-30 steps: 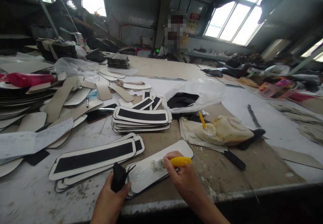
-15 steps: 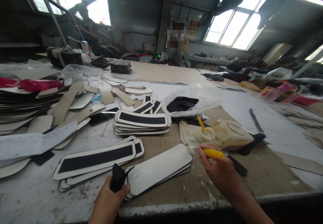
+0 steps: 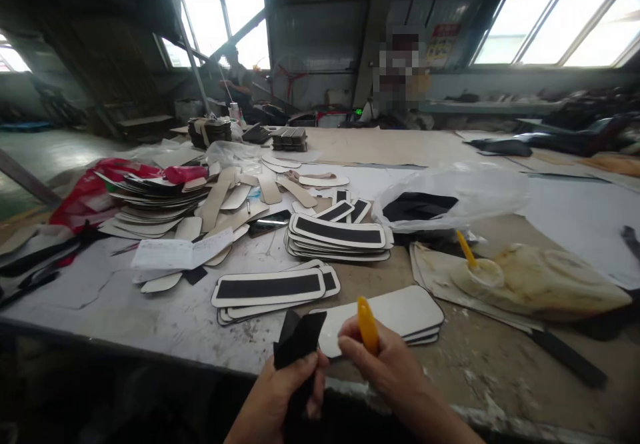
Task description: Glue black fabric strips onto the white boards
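My left hand is closed on folded black material at the table's front edge. In my right hand is a yellow-handled brush, its handle pointing up and its bristles hidden. Beneath and beyond my right hand lies a small stack of white rounded panels. Left of it are white panels with black strips, and a taller stack of similar ones sits farther back. A tub with a yellow stick stands to the right.
A yellowed plastic container lies at right, near a black strip. Behind is a clear bag with black pieces. Loose beige pieces, papers, a phone and stacked panels cover the left. A person is in the background.
The view has turned left. My left hand has lifted the black material off the white stack's left end. My right hand has moved left with the brush, from the stack's far end towards my left hand.
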`<state>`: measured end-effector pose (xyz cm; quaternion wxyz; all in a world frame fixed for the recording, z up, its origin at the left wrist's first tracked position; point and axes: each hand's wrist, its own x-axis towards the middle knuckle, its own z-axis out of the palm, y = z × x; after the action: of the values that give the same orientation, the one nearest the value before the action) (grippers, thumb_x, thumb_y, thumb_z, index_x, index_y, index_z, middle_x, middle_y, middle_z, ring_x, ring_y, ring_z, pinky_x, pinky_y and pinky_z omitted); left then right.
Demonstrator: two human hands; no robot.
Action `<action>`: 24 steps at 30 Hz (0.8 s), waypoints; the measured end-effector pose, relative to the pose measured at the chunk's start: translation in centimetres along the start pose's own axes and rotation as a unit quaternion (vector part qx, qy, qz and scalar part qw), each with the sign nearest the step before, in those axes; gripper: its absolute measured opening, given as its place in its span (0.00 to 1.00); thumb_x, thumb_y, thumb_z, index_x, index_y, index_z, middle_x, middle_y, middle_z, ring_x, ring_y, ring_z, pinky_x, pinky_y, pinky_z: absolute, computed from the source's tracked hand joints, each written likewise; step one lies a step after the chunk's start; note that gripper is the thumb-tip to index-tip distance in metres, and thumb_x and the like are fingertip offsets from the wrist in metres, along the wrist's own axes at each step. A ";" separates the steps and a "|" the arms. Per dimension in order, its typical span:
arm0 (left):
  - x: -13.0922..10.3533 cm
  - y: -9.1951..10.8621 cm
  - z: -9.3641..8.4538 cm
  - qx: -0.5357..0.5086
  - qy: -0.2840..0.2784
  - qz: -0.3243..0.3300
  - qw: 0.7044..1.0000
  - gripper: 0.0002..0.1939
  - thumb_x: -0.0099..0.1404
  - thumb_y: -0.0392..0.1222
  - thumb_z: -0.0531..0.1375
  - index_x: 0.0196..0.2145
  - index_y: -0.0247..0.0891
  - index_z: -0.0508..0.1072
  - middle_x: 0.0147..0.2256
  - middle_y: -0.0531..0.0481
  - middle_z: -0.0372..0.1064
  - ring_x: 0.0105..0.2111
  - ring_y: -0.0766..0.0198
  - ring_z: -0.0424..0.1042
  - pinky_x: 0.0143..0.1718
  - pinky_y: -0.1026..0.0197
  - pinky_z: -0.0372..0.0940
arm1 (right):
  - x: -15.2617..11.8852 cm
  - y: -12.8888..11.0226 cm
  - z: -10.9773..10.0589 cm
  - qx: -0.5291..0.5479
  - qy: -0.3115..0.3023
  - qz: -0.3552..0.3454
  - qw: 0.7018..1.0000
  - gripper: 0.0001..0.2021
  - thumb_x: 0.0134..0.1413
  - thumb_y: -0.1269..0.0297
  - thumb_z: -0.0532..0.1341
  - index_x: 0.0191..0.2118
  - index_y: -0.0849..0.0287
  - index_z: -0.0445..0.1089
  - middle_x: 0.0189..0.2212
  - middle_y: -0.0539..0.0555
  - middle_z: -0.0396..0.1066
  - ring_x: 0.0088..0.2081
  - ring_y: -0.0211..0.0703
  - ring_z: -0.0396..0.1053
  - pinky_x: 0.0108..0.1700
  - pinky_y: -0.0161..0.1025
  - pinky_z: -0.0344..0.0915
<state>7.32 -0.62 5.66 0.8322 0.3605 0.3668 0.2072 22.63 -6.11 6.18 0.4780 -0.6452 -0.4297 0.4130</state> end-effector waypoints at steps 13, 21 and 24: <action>0.5 -3.2 -0.6 0.030 -0.024 -0.032 0.999 0.19 0.53 0.51 0.60 0.20 0.29 0.72 0.12 0.49 0.63 0.12 0.71 0.59 0.16 0.67 0.52 | -0.9 0.8 1.4 0.011 0.079 0.043 0.996 0.14 0.46 0.54 0.58 0.20 0.58 0.59 0.16 0.45 0.56 0.20 0.33 0.55 0.23 0.33 0.55; 0.7 -5.5 0.5 0.066 0.046 -0.009 0.997 0.23 0.48 0.57 0.62 0.18 0.30 0.72 0.13 0.48 0.65 0.15 0.67 0.62 0.20 0.64 0.58 | -2.3 2.0 0.9 0.093 0.122 0.132 0.979 0.20 0.40 0.46 0.62 0.27 0.59 0.61 0.12 0.42 0.55 0.16 0.32 0.53 0.19 0.31 0.51; 0.5 -6.3 1.4 0.099 0.021 -0.023 0.995 0.23 0.46 0.59 0.62 0.16 0.32 0.71 0.13 0.50 0.64 0.15 0.68 0.61 0.20 0.64 0.57 | -3.0 2.0 -0.3 0.150 0.181 0.142 0.962 0.19 0.40 0.48 0.64 0.28 0.58 0.62 0.16 0.44 0.61 0.20 0.34 0.59 0.23 0.31 0.57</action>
<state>9.25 -5.07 1.39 0.7888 0.4286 0.4111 0.1583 22.33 -9.36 4.69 0.5755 -0.6843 -0.1733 0.4130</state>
